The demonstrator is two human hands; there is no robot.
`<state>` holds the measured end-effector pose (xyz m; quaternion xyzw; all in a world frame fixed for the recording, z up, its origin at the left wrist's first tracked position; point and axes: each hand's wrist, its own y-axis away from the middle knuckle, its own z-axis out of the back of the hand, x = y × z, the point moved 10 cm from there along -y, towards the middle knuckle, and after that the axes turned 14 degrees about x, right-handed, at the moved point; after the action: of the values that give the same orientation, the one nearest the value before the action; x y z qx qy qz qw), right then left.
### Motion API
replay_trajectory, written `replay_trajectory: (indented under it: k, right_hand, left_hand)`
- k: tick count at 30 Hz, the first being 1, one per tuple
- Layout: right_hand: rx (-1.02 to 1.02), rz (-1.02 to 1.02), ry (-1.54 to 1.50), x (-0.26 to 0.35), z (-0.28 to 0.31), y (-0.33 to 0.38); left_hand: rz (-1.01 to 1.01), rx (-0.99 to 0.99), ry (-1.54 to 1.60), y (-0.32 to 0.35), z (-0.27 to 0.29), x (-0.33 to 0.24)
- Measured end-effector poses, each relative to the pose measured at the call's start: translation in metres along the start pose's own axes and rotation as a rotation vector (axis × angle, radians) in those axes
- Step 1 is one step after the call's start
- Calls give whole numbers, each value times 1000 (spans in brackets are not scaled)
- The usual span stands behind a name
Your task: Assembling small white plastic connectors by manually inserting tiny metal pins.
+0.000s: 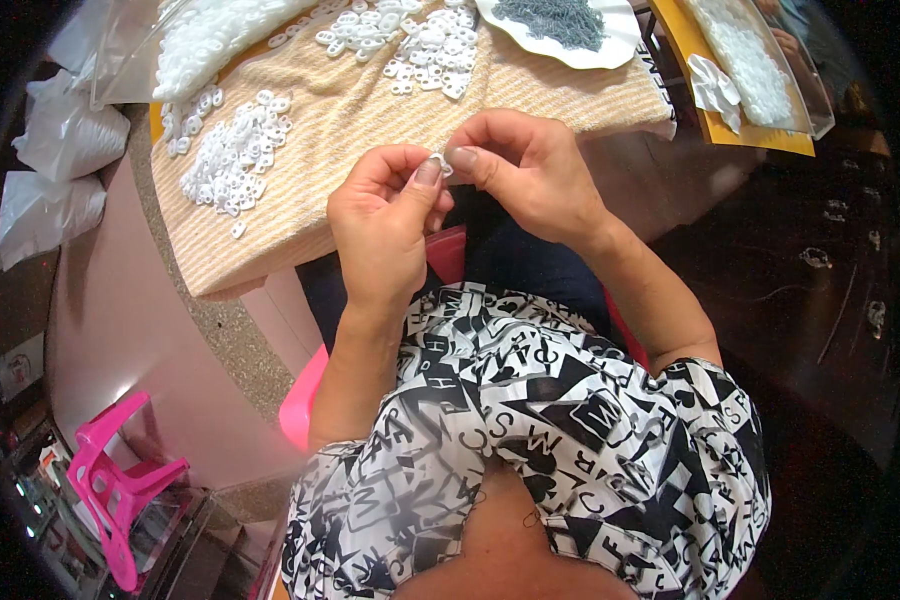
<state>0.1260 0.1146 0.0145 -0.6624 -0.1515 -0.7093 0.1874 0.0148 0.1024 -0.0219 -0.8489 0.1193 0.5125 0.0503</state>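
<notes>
Fingers (432, 172) of both hands pinch one small white ring (440, 163) — probably best held steady, above the tabletop (300, 200).

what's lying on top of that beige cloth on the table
Piles of small white plastic rings and a white dish of grey metal bits. The cloth hides the tabletop beneath.

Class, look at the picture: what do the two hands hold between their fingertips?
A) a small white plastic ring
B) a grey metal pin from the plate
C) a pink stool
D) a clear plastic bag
A: the left hand and right hand pinch a small white plastic ring between thumbs and fingers.
</notes>
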Motion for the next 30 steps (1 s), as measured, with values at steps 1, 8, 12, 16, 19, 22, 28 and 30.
replay_trajectory:
  k: [1,8,12,16,19,22,28,30]
  right_hand:
    - [-4,24,20,3,0,1]
    - [19,-47,-13,-3,3,0]
    - [30,-28,-103,-5,-3,-1]
    - [-11,58,30,5,-1,-1]
    - [-13,39,108,4,-1,0]
    - [-11,-4,41,7,-7,1]
    - [-15,-101,-55,1,-9,-4]
    - [84,-196,-222,-11,-15,-9]
  left_hand:
    - [2,1,10,0,-1,0]
    - [19,33,17,3,-4,0]
    - [13,33,-12,4,-4,-2]
    - [-28,18,-64,6,-5,-7]
    - [-30,-20,-97,8,-4,-6]
    - [-71,-46,-159,10,-3,-13]
    - [-58,-62,-138,3,6,-14]
    - [-39,-82,-37,-2,13,-12]
